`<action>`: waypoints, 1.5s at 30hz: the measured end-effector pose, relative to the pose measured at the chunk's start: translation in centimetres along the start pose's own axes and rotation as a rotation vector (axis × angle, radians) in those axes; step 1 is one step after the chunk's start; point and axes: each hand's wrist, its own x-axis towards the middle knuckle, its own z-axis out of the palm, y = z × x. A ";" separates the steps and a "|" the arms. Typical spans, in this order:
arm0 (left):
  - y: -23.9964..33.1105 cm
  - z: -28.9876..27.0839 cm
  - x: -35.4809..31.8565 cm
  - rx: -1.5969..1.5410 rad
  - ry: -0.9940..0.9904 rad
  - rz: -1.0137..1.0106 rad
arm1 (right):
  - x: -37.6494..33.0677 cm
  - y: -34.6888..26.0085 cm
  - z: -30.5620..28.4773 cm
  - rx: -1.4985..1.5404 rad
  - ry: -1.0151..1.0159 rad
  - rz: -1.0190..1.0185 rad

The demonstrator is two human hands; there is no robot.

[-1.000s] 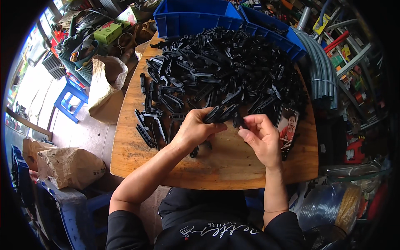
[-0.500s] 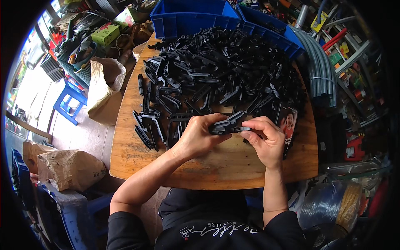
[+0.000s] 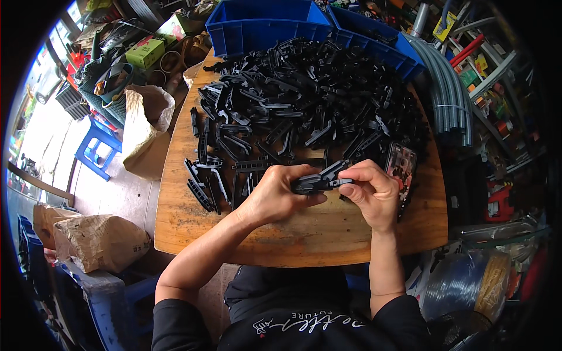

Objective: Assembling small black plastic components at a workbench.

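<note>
Over the near middle of the table, my left hand (image 3: 280, 192) is closed round a small bunch of black plastic clip-like parts (image 3: 316, 181), thumb below and fingers above. From the other side, my right hand (image 3: 377, 196) pinches the end of a dark grey plastic piece (image 3: 339, 182) between thumb and fingertips. That piece touches the bunch; whether the two are joined I cannot tell. Beyond both hands spreads a large heap of similar black parts (image 3: 304, 105), with several looser ones near its left edge. Part of the bunch is hidden by my left fingers.
A wooden table (image 3: 281, 240) bears the heap. A phone (image 3: 401, 167) lies just beyond my right hand. Blue bins (image 3: 269, 36) (image 3: 374, 50) stand at the far edge. Paper sacks (image 3: 146, 155) and a blue stool (image 3: 96, 146) are on the left, coiled grey hoses (image 3: 448, 96) on the right.
The bunch is tilted slightly differently, and the grey piece at my right fingertips shows a little more. Both hands keep their grip in nearly the same place. The whole view has shifted slightly.
</note>
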 end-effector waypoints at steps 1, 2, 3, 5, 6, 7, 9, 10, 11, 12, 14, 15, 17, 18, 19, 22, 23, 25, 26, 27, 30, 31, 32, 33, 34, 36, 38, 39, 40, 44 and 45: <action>-0.3 0.2 -0.1 0.019 0.007 0.063 | -0.1 0.0 0.2 0.000 0.002 0.000; -0.7 0.4 -0.1 0.016 0.012 0.092 | -0.1 -0.1 0.5 -0.043 0.023 -0.006; -0.7 0.4 -0.1 0.016 0.011 0.091 | -0.2 -0.1 0.7 -0.086 0.042 -0.010; -0.6 0.5 -0.1 0.053 0.027 0.130 | -0.3 0.1 1.0 -0.147 0.055 -0.046; -0.6 0.6 -0.1 0.053 0.027 0.130 | -0.3 0.1 1.1 -0.194 0.057 -0.079; -0.7 0.7 -0.1 0.042 0.042 0.140 | -0.3 0.1 1.2 -0.241 0.058 -0.113; -0.7 0.9 -0.1 0.030 0.057 0.151 | -0.4 0.2 1.3 -0.251 0.065 -0.108; -0.7 0.9 -0.1 0.055 0.089 0.163 | -0.6 0.7 1.3 -0.231 0.062 -0.102; -0.7 1.0 -0.1 0.080 0.120 0.176 | -0.7 1.0 1.2 -0.212 0.060 -0.096; -0.8 0.9 -0.1 0.080 0.118 0.175 | -0.4 0.3 1.6 -0.232 0.096 -0.064; -1.1 0.7 -0.2 0.058 0.129 0.252 | 0.0 0.3 1.4 -0.206 0.002 0.027; -1.0 0.8 -0.3 0.055 0.120 0.255 | -0.2 0.7 1.2 -0.064 -0.077 0.137; -0.8 0.9 -0.4 0.082 0.119 0.265 | -0.8 0.7 1.5 0.186 -0.014 0.307; -0.7 0.9 -0.4 0.073 0.112 0.271 | -0.7 0.4 1.6 0.187 -0.013 0.309; -0.8 1.0 -0.4 0.072 0.110 0.270 | -0.6 -0.1 1.7 0.183 0.007 0.299; -1.1 1.1 -0.5 0.129 0.119 0.350 | -0.7 -0.2 1.4 0.144 0.024 0.300; -1.2 1.2 -0.5 0.154 0.121 0.384 | -0.8 -0.2 1.3 0.108 0.019 0.309; -1.1 1.1 -0.6 0.182 0.123 0.418 | -0.9 -0.3 1.3 0.098 0.027 0.316; -0.8 0.9 -0.6 0.176 0.083 0.407 | -0.9 -0.4 1.3 0.088 0.033 0.323; -0.6 0.5 -0.6 0.176 0.047 0.395 | -0.6 -0.4 1.2 0.094 0.029 0.318; -1.0 -0.3 -0.3 0.162 -0.116 0.366 | 1.2 -0.5 0.0 -0.286 -0.279 -0.017; -0.6 -0.8 -0.3 0.150 -0.143 0.366 | 1.8 -0.2 -0.7 0.025 -0.358 0.116; 0.2 -1.6 -0.4 -0.017 -0.069 0.022 | 2.5 -0.2 -0.8 -0.007 -0.263 0.164; -0.2 -2.6 0.2 -0.174 0.071 0.102 | 3.3 -0.4 -0.9 -0.040 -0.170 0.213; 0.3 -3.8 0.4 -0.449 0.106 0.019 | 4.1 0.0 -0.8 -0.358 -0.130 0.148; -0.6 -5.2 0.8 -0.490 0.201 0.130 | 4.4 2.5 0.3 -0.809 -0.237 -0.146; -0.8 -5.2 1.2 -0.536 0.192 0.174 | 3.6 4.9 1.4 -0.903 -0.343 -0.174; -0.6 -4.9 1.0 -0.419 0.222 0.128 | 3.7 5.0 2.1 -0.876 -0.304 -0.222; -0.4 -4.6 0.9 -0.303 0.247 0.084 | 3.7 4.5 1.9 -0.830 -0.265 -0.239; -1.7 -3.3 1.1 0.612 0.214 0.547 | 4.3 0.2 0.9 -0.542 -0.330 -0.157; -1.9 -2.5 1.1 0.372 0.131 0.518 | 4.2 -0.5 0.6 -0.550 -0.328 -0.151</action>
